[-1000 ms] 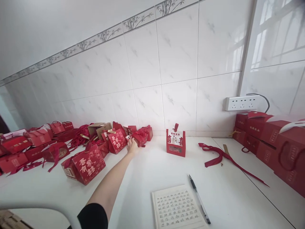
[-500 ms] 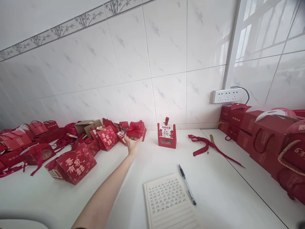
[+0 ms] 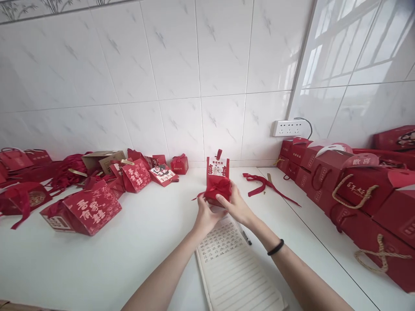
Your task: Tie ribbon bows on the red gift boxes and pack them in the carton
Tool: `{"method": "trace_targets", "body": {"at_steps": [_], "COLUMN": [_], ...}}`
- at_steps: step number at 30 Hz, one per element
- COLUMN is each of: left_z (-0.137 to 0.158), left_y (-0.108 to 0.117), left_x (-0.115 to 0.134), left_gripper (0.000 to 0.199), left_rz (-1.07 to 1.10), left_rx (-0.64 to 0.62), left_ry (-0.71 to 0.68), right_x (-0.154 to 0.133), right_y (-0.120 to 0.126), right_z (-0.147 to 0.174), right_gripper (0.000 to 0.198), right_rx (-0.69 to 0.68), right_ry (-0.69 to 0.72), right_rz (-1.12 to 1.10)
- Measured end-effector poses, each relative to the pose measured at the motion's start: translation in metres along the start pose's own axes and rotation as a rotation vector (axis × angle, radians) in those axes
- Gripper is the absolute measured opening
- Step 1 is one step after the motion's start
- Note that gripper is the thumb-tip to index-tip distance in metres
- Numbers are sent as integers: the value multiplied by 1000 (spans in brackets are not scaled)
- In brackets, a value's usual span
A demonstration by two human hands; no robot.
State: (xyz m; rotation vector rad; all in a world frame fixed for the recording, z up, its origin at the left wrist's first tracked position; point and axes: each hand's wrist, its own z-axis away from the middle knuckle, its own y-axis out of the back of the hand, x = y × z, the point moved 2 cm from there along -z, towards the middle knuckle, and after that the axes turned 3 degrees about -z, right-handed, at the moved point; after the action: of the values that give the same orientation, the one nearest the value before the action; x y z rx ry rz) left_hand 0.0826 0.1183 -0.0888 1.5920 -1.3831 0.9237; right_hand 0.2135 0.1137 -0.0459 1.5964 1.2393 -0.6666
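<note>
Between my two hands is a small red gift box (image 3: 218,190) topped with a ribbon bow. My left hand (image 3: 206,214) grips its lower left side, fingers partly hidden under it. On the right side, my right hand (image 3: 237,206) has its thumb against the front of the box. Right behind stands a red box with a white printed label (image 3: 218,166) and a ribbon loop on top, partly covered by the held box. Below my hands lies an open notebook (image 3: 240,276) with handwritten rows, and a pen (image 3: 247,236) beside it, partly hidden by my right arm.
Several red gift boxes (image 3: 90,209) and a heap of ribbon (image 3: 69,170) spread over the left side. Loose red ribbon (image 3: 270,185) lies right of centre. Stacked red boxes with rope handles (image 3: 337,190) line the right, below a power strip (image 3: 289,128) on the tiled wall.
My left hand has brought the bow-topped box from the left group to the centre, above the notebook's top edge. My right hand has come into view and holds it too. The view has shifted.
</note>
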Motion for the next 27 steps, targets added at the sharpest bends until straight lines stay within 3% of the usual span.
{"method": "trace_targets", "body": {"at_steps": [2, 4, 8, 13, 18, 21, 27], "left_z": [0, -4, -20, -26, -20, -17, -17], "left_y": [-1, 2, 19, 34, 31, 29, 32], "left_x": [0, -1, -2, 13, 26, 29, 26], "left_gripper": [65, 50, 19, 27, 46, 49, 24], "left_rz": [36, 125, 282, 388, 38, -71, -211], "left_rx": [-195, -252, -89, 61, 70, 123, 186], "left_ry": [-32, 31, 245, 169, 22, -45, -133], "right_x": [11, 17, 22, 19, 16, 15, 13], "right_y": [5, 13, 19, 7, -2, -4, -3], "right_z": [6, 9, 8, 11, 18, 19, 21], "right_gripper": [58, 52, 47, 46, 37, 42, 47], "right_rx": [69, 129, 171, 120, 66, 25, -40], "right_ry": [3, 11, 51, 113, 125, 164, 172], "right_rz": [51, 95, 55, -42, -25, -69, -119]}}
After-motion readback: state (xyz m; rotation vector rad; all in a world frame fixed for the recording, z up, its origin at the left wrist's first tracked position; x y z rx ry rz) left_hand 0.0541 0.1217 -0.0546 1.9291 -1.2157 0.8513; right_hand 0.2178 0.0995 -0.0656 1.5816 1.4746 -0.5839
